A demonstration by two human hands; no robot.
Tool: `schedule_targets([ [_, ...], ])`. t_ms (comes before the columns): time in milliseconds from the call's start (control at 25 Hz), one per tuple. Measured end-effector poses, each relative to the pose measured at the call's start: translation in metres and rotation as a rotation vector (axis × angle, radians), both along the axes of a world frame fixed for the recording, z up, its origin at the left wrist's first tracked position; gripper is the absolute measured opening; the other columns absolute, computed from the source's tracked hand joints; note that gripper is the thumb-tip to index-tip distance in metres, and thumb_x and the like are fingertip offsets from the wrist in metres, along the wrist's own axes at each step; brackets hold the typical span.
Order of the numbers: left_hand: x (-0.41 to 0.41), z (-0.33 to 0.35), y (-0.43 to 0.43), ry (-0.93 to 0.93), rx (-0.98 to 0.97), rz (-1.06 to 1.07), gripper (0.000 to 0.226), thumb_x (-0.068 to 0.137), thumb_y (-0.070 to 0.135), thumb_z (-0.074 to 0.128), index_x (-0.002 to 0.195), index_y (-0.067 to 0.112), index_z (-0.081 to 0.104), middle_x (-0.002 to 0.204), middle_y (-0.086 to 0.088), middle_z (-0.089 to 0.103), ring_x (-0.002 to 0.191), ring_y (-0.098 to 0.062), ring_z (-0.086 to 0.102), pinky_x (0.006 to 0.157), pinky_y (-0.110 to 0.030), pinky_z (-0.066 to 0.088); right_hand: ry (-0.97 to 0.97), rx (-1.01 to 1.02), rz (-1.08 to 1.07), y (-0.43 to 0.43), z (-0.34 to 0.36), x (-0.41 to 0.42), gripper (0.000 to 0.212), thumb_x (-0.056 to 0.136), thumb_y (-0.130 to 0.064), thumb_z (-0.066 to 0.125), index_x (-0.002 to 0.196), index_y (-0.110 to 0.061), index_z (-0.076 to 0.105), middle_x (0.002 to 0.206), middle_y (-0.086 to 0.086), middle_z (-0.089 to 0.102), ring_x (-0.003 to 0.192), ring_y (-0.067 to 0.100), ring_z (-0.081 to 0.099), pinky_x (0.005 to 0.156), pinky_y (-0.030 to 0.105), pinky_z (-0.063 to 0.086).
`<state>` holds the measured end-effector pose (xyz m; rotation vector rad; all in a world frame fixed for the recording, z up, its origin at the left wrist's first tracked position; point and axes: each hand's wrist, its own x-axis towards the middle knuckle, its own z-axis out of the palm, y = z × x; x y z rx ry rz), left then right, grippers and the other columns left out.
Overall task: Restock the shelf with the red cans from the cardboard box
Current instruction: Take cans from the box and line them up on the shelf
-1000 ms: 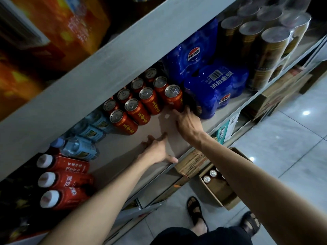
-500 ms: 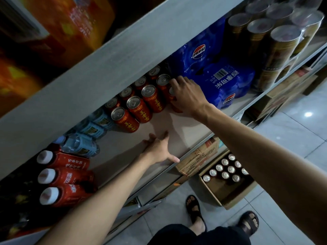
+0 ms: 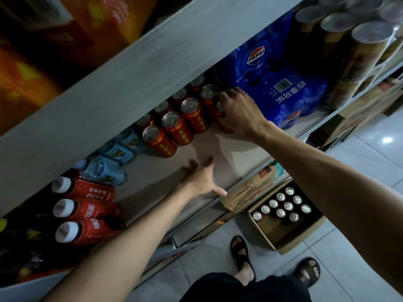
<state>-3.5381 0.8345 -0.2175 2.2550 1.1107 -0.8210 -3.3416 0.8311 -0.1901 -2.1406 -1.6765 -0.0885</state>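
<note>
Several red cans [image 3: 172, 129] with silver tops stand in two rows on the pale shelf [image 3: 237, 155]. My right hand [image 3: 238, 113] lies over the rightmost red can [image 3: 226, 128], fingers curled round its top, beside the blue packs. My left hand [image 3: 201, 180] rests flat on the shelf near its front edge, fingers spread, thumb along the rim, holding nothing. On the floor below, the open cardboard box [image 3: 298, 237] holds several more cans [image 3: 281, 205], tops up.
Blue Pepsi packs [image 3: 281, 83] fill the shelf to the right, wrapped tall tins [image 3: 359, 46] beyond. Water bottles [image 3: 104, 171] and red bottles [image 3: 87, 208] lie to the left. An upper shelf board [image 3: 130, 68] overhangs. Cartons [image 3: 248, 188] sit under the shelf; my sandalled feet [image 3: 242, 253] stand on tiles.
My right hand rose from the shelf surface onto the rightmost red can and now closes over its top. My left hand stayed in place. The view tilted, showing more of the box.
</note>
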Motion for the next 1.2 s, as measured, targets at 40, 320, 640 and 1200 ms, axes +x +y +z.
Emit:
schedule_targets([
  [40, 0.000, 0.000, 0.000, 0.005, 0.003, -0.002, 0.122, 0.071, 0.059, 0.076, 0.157, 0.018, 0.000, 0.155, -0.036, 0.016, 0.147, -0.046, 0.016, 0.119, -0.056, 0.019, -0.012, 0.004, -0.003, 0.000, 0.000, 0.000, 0.058, 0.085, -0.028, 0.067, 0.134, -0.002, 0.051, 0.122, 0.021, 0.060, 0.112, 0.036, 0.054, 0.090, 0.042, 0.048],
  [320, -0.001, 0.002, 0.000, 0.065, 0.034, -0.031, 0.121, 0.072, 0.063, 0.072, 0.157, 0.023, -0.005, 0.157, -0.035, 0.009, 0.147, -0.050, 0.006, 0.119, -0.062, 0.012, 0.063, 0.021, 0.017, -0.027, 0.007, -0.003, 0.063, 0.084, -0.032, 0.071, 0.136, -0.006, 0.049, 0.135, 0.015, 0.051, 0.122, 0.030, 0.049, 0.097, 0.040, 0.047],
  [640, 0.044, -0.003, -0.098, -0.679, 0.378, -0.225, 0.049, 0.081, 0.020, 0.069, 0.127, 0.016, 0.052, 0.135, -0.008, 0.052, 0.120, -0.025, 0.051, 0.100, -0.038, 0.046, 0.403, 0.318, -0.311, -0.215, -0.074, 0.020, 0.018, 0.091, -0.016, 0.056, 0.109, -0.017, 0.059, 0.107, 0.001, 0.055, 0.089, 0.002, 0.046, 0.077, 0.011, 0.041],
  [1200, 0.098, -0.455, -0.215, 0.132, -0.421, 0.851, 0.014, 0.091, 0.029, 0.059, 0.094, 0.019, 0.050, 0.094, -0.005, 0.053, 0.091, -0.026, 0.055, 0.080, -0.035, 0.048, 0.574, -0.819, -0.457, -0.376, -0.511, 0.044, 0.036, 0.089, -0.031, 0.061, 0.120, -0.014, 0.050, 0.111, 0.008, 0.054, 0.090, 0.029, 0.060, 0.061, 0.037, 0.050],
])
